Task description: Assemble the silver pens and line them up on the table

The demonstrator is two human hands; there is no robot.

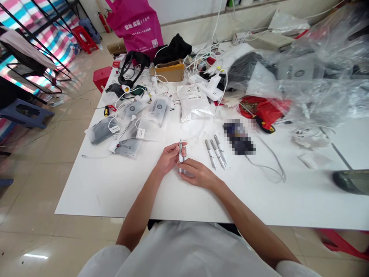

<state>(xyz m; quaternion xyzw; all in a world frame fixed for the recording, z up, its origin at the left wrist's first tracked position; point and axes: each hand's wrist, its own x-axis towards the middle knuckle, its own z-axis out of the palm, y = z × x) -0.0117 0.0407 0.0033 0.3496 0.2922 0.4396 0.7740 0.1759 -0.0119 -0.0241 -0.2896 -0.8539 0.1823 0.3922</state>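
pale shirt [196, 250] nearest the camera, close against the near edge of the white table [100, 192]; bare forearms [141, 211] extend over the tabletop. reference for all places: labelled white packet [194, 103].

hands: both on the near side of the packet, brought together. left hand [170, 157]: thumb and fingers pinched round the upper part of a pen [180, 156], no slack visible in the hold. right hand [198, 173]: fingers curled in on the lower part of the same pen, almost meeting the left. pen sits on the near side of the packet, roughly in line with its left edge, length running toward it; grey-and-white barrel partly covered by fingers. a second slim, pale shape just beside it may be another pen; too much is hidden to be sure.

three loose pens [218, 154]: on the near side of the packet and a little to its right, side by side, all slanted the same way.

right of packet: dark pixelated item [239, 138], set nearer the wearer; red bag [268, 111]; farther right, heap of clear plastic [317, 84].

left of packet: frosted pouches [155, 109] with dark lettering, some overlapping.

behind packet: brown box [171, 72], to its left; magenta bag [138, 32], beyond the box.
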